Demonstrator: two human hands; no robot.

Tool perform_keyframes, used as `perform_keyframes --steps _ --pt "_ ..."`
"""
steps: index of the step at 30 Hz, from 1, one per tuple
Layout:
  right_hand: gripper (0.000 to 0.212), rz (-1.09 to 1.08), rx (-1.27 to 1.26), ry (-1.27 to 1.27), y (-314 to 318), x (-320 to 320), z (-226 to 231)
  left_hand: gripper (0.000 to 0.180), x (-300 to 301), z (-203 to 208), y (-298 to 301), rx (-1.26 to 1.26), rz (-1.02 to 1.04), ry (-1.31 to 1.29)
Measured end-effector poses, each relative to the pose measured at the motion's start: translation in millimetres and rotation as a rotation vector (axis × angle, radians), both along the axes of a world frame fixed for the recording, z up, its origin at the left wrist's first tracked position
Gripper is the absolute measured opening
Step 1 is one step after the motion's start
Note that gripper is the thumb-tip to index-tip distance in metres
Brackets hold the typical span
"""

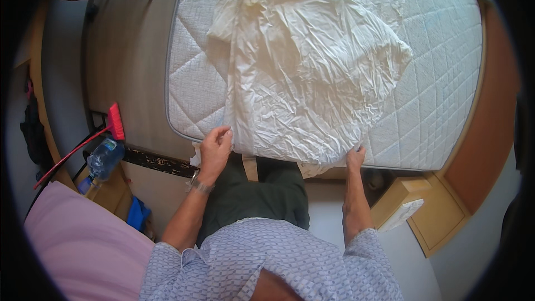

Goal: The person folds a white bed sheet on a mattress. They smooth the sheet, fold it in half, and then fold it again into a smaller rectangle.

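Note:
A rumpled white sheet (312,61) lies bunched over the middle of a quilted white mattress (440,78), and its near edge hangs along the mattress's front side. With fingers and thumb pinched together, my left hand (215,149) holds the sheet near its left end. My right hand (355,159) is closed on the near right part of the same sheet, by the mattress edge. Folds of cloth stretch between the two hands. A watch (201,184) is on my left wrist. Part of the mattress top shows on both sides of the sheet.
A wooden bed panel (493,106) borders the mattress on the right, with an open wooden drawer or cabinet (402,198) near my right arm. Left of me are a red broom head (116,121), a large clear bottle (106,159) and a pink-covered surface (83,245).

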State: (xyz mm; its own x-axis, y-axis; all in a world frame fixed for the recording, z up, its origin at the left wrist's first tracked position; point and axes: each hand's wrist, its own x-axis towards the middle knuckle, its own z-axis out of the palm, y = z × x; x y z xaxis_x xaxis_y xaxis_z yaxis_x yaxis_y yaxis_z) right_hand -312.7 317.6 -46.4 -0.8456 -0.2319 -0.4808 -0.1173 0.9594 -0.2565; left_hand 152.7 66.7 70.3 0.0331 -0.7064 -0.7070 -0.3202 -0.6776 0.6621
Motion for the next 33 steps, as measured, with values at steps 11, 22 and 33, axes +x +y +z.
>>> perform_keyframes --steps 11,22,33 --pt "0.064 -0.010 -0.040 -0.001 10 -6 -12 0.020 12 -82 42 -0.207 -0.171 -0.240" --pt "0.060 -0.017 -0.130 -0.017 16 -9 -10 0.035 24 -85 31 -0.341 -0.042 -0.291" --pt "0.044 -0.315 -0.396 -0.412 -4 -9 31 0.043 29 -81 7 0.107 -0.118 0.179"
